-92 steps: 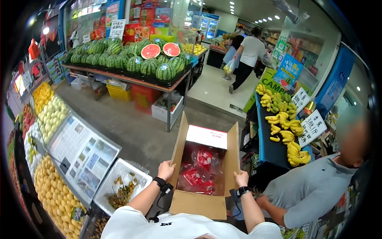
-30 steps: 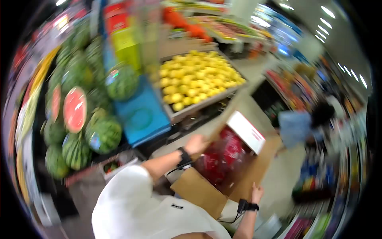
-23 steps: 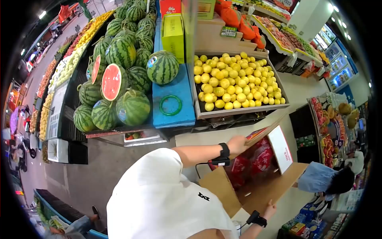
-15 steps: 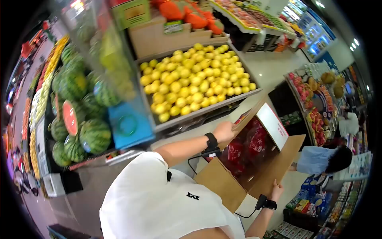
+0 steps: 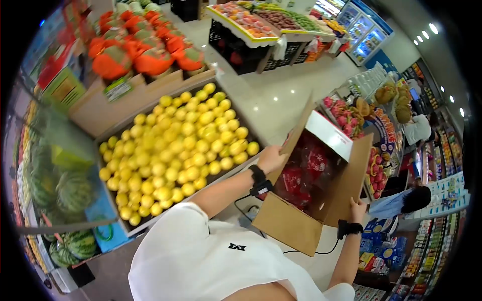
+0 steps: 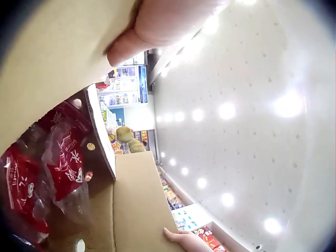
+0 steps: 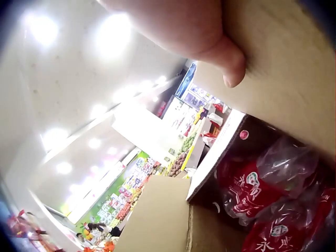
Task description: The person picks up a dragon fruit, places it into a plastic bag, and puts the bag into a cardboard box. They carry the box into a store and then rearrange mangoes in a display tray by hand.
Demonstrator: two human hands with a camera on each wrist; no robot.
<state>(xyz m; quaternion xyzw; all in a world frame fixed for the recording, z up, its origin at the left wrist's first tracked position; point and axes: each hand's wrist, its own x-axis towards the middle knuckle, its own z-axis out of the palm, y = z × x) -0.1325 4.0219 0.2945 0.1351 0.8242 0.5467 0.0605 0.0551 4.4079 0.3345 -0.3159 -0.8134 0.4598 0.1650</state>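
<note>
An open cardboard box (image 5: 287, 224) with raised flaps is held out in front of the body, tilted in the head view. Inside lie red printed bags (image 5: 296, 181) in clear plastic; the wrist views show white characters on them. My left hand (image 5: 271, 159) grips the left side flap, with its thumb (image 6: 126, 48) on the inner face in the left wrist view. The opposite flap is gripped by my right hand (image 5: 358, 210), whose thumb (image 7: 232, 65) presses its inner face. A white flap (image 5: 329, 135) stands at the far end. Most fingers are hidden behind the cardboard.
Left of the box stands a wide crate of yellow round fruit (image 5: 175, 150), close to my left forearm. A dragon fruit display (image 5: 346, 119) lies just beyond the box. At right are a person in blue (image 5: 391, 202) and stocked shelves (image 5: 427, 251). Pale tiled floor (image 5: 273, 93) runs ahead.
The view has travelled from the watermelon stand outside into the shop, past the yellow fruit. Both hands keep their grip on the box, which moves along with the body.
</note>
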